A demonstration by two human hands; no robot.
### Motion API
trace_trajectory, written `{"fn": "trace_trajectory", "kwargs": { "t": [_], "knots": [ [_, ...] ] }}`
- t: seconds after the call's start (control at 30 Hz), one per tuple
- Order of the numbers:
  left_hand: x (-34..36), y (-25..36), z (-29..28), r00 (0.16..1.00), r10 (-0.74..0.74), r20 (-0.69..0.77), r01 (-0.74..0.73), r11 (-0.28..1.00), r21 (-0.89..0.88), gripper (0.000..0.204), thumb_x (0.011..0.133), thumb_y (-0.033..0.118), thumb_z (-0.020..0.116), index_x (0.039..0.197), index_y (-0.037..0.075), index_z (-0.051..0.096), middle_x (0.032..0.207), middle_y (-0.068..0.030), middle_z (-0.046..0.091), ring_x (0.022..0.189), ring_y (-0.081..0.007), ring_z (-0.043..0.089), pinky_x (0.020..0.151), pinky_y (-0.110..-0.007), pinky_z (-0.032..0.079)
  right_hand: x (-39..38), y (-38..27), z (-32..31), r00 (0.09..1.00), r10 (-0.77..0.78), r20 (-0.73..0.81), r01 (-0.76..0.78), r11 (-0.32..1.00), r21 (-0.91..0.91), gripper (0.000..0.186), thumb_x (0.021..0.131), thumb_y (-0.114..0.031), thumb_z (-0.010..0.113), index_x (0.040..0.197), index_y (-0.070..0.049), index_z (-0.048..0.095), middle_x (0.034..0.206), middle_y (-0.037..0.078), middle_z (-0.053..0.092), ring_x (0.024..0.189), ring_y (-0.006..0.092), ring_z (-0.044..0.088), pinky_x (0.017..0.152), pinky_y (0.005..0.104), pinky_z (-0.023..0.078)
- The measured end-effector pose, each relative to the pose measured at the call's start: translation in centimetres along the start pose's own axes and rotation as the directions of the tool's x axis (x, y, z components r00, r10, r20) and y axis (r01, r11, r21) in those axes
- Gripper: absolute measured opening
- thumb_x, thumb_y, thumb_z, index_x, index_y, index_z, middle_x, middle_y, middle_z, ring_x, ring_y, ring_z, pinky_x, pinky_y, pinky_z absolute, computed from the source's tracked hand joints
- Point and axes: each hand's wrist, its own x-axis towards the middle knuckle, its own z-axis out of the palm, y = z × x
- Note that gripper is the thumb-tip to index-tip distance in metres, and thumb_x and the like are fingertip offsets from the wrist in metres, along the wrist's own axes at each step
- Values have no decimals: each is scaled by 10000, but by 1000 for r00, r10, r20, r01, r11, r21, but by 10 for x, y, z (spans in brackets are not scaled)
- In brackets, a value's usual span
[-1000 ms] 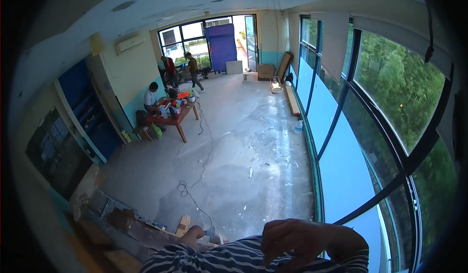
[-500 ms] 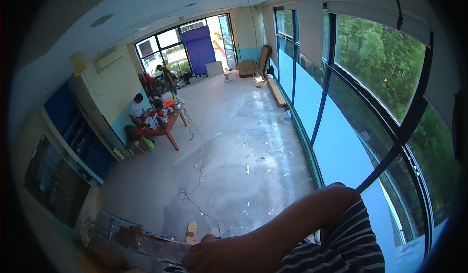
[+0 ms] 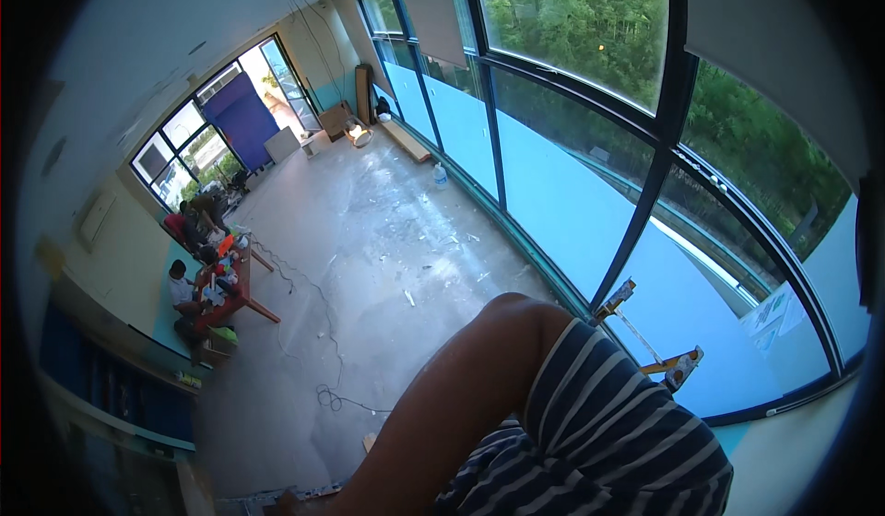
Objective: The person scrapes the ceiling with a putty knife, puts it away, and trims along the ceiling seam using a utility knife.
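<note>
My right arm [image 3: 442, 396], bare below a dark striped sleeve [image 3: 608, 378], bends across the lower middle with its elbow raised. It runs down to my right hand [image 3: 293, 501], mostly cut off by the lower edge; its fingers cannot be made out. Near that hand runs a paint-speckled edge [image 3: 241, 500], with a small piece of wood [image 3: 370, 441] just beyond. My left hand is out of view. Beside my sleeve, against the window, stands a yellow and metal frame [image 3: 671, 367], partly hidden by my arm.
Far below lies a grey floor with a looping cable [image 3: 336, 396] and scattered scraps. Two people sit or bend by a cluttered red table [image 3: 241, 286] at left. Tall windows [image 3: 572, 184] line the right. A lit lamp [image 3: 357, 133], planks [image 3: 406, 140] and a bottle [image 3: 440, 175] stand farther off.
My view has swung right, bringing in the yellow frame. My right hand has gone lower and left, almost out of the picture. A person by the table, upright before, is now bent lower.
</note>
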Motion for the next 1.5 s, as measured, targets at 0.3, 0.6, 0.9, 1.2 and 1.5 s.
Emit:
{"fn": "trace_trajectory", "kwargs": {
  "t": [0.3, 0.6, 0.9, 1.2, 1.5],
  "knots": [
    [-23, -9, -1, 999, -38, -24, 38, 999, -18, 399, 764, 294, 622, 1095, 78, 683, 1124, -197, 653, 1037, -350, 628, 922, -416, 483, -35, 43, -9, 984, 123, 132, -129, 991, 43, 270, 870, -283, 589, 939, -44, 695, 930, 128, 645, 934, 269, 584, 830, 426, 442],
    [-60, -6, 19, 993, -112, -30, 111, 993, -35, 402, 762, 285, 618, 1097, 73, 680, 1130, -202, 649, 1042, -354, 625, 926, -418, 481, -106, 21, -21, 928, 318, 195, -372, 823, 429, 212, 854, -260, 698, 949, -71, 708, 875, 66, 630, 848, 206, 549, 778, 382, 422],
    [-52, 10, 14, 994, -103, -32, 104, 994, 28, 367, 796, 268, 591, 1079, 50, 673, 1126, -213, 643, 1067, -365, 606, 933, -434, 470, -200, -48, -122, 772, 470, -427, 33, 642, 766, 606, 685, -378, 853, 1141, -49, 628, 693, 78, 586, 532, 160, 492, 492, 306, 342],
    [-33, 35, 18, 997, -35, -71, 38, 999, 35, 376, 802, 293, 612, 1095, 64, 671, 1117, -202, 648, 1061, -361, 607, 925, -437, 473, -208, -94, -174, 911, 315, -266, -104, 800, 591, 638, 720, -432, 810, 1209, -96, 576, 674, 69, 567, 512, 149, 475, 486, 297, 330],
    [-42, 73, 14, 999, -29, -26, 31, 997, 72, 387, 814, 312, 608, 1102, 60, 669, 1128, -210, 643, 1067, -365, 603, 930, -435, 471, -205, -119, -187, 954, 271, -128, -176, 853, 492, 670, 755, -486, 767, 1277, -144, 524, 654, 60, 548, 493, 138, 457, 479, 288, 319]
  ]
}}
